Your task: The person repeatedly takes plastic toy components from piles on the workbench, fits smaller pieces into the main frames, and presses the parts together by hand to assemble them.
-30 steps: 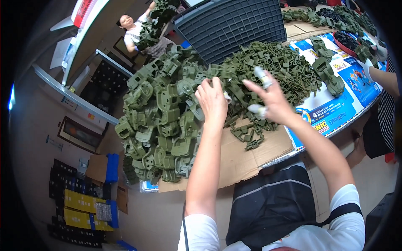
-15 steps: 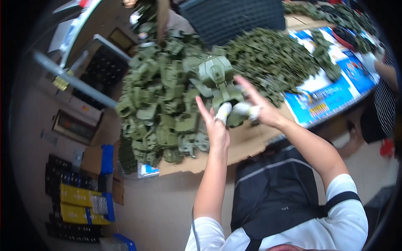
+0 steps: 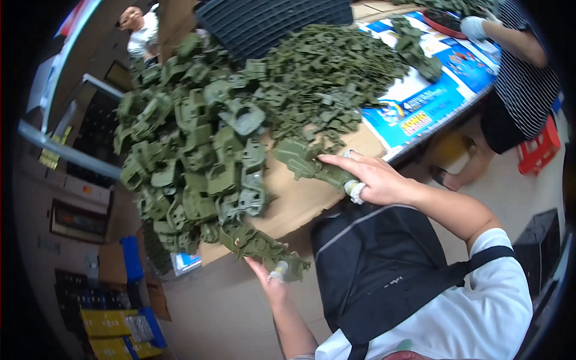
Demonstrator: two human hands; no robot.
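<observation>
Your right hand (image 3: 375, 180) has its grip clamped on a long green plastic part (image 3: 306, 163) just above the cardboard-covered desk (image 3: 300, 201). Your left hand (image 3: 271, 283) grips another green part (image 3: 261, 247) at the desk's near edge, below the big green pile (image 3: 192, 138).

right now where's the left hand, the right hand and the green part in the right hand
left hand (image 3: 271, 287), head view, on the palm
right hand (image 3: 375, 178), head view, on the back of the hand
green part (image 3: 303, 161), head view, on its wide end
</observation>
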